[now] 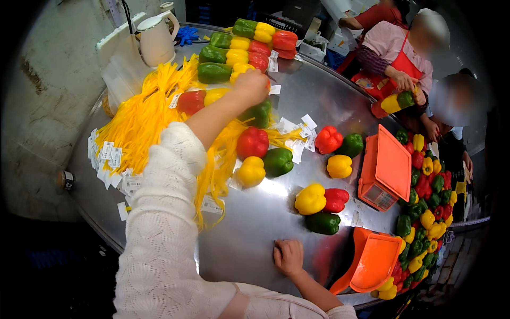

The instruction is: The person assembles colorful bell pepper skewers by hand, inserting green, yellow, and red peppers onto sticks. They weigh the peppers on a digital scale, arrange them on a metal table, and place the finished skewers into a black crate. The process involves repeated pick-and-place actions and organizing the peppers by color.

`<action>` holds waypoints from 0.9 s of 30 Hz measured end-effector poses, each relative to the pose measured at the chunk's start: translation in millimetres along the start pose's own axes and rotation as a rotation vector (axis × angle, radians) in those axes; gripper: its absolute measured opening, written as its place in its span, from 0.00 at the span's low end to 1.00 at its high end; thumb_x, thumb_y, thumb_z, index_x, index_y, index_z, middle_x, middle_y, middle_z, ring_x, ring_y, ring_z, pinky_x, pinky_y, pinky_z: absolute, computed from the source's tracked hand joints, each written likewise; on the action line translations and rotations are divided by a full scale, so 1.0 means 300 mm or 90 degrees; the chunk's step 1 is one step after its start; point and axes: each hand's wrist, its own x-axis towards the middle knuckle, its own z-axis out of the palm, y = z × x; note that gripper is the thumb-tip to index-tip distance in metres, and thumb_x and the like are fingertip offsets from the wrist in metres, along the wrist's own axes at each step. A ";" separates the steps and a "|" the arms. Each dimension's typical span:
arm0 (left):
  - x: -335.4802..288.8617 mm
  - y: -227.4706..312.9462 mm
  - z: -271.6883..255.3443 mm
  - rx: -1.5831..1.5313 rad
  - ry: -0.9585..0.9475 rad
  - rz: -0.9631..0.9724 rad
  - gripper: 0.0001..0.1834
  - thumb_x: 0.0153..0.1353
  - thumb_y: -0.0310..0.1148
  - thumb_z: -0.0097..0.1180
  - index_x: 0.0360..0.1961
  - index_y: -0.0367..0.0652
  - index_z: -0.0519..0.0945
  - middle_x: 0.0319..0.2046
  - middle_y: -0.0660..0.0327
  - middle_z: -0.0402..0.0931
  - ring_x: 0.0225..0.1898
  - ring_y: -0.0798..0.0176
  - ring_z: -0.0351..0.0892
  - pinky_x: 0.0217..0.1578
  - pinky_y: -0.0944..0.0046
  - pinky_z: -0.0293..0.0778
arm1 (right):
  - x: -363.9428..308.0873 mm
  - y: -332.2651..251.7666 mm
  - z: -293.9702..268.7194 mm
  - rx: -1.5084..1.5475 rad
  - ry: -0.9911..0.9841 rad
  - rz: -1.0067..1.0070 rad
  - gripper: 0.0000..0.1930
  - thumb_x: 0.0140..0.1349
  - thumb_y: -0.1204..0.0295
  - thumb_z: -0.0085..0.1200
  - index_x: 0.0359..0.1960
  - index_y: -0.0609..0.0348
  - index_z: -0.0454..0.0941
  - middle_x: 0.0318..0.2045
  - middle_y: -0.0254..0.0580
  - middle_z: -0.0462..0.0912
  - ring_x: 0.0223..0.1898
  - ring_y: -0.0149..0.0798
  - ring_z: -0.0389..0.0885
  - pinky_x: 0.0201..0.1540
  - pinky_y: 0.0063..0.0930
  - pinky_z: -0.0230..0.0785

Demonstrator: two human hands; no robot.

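My left hand (252,87) reaches to the far side of the metal table, its fingers closed over the right end of a row of bell peppers. That row shows a green pepper (214,73) and a yellow pepper (240,69); a sliver of red shows by my fingertips. Under my forearm lie a red pepper (191,101), another yellow one (216,96) and a green one (258,114). My right hand (289,257) rests on the table, fingers curled, with nothing visible in it. Ahead of it sit a yellow pepper (310,199), a red one (336,200) and a green one (323,223).
Yellow ribbons (143,114) with white tags pile at left, near a kettle (157,40). Packed pepper rows (237,41) lie at the back. Orange baskets (392,162) and a large pepper heap (425,212) stand right. A co-worker (396,58) in a red apron holds peppers.
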 end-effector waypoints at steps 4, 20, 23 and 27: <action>0.061 0.056 0.097 -0.021 0.045 0.083 0.11 0.55 0.39 0.63 0.33 0.42 0.85 0.42 0.52 0.80 0.47 0.46 0.78 0.46 0.48 0.76 | 0.000 0.006 0.001 -0.005 -0.021 0.014 0.13 0.53 0.73 0.60 0.42 0.53 0.79 0.35 0.38 0.78 0.38 0.46 0.76 0.44 0.40 0.65; 0.354 0.069 0.276 -0.019 0.142 0.079 0.11 0.55 0.32 0.60 0.38 0.40 0.84 0.43 0.50 0.78 0.50 0.46 0.76 0.49 0.50 0.76 | 0.013 0.012 -0.008 -0.038 -0.049 0.003 0.14 0.51 0.69 0.64 0.41 0.48 0.80 0.33 0.33 0.78 0.33 0.42 0.76 0.36 0.38 0.63; 0.399 0.112 0.326 -0.042 0.082 0.095 0.13 0.55 0.31 0.59 0.41 0.40 0.83 0.46 0.50 0.77 0.51 0.45 0.75 0.50 0.49 0.75 | 0.020 0.007 -0.015 -0.035 -0.054 0.004 0.14 0.51 0.70 0.63 0.41 0.49 0.80 0.32 0.34 0.77 0.33 0.43 0.75 0.37 0.39 0.63; 0.403 0.164 0.358 -0.058 0.030 0.101 0.15 0.55 0.31 0.59 0.45 0.43 0.83 0.49 0.50 0.75 0.54 0.46 0.74 0.52 0.47 0.73 | 0.021 0.000 -0.016 -0.020 -0.063 0.025 0.13 0.50 0.71 0.63 0.40 0.51 0.80 0.32 0.36 0.77 0.33 0.44 0.75 0.39 0.39 0.64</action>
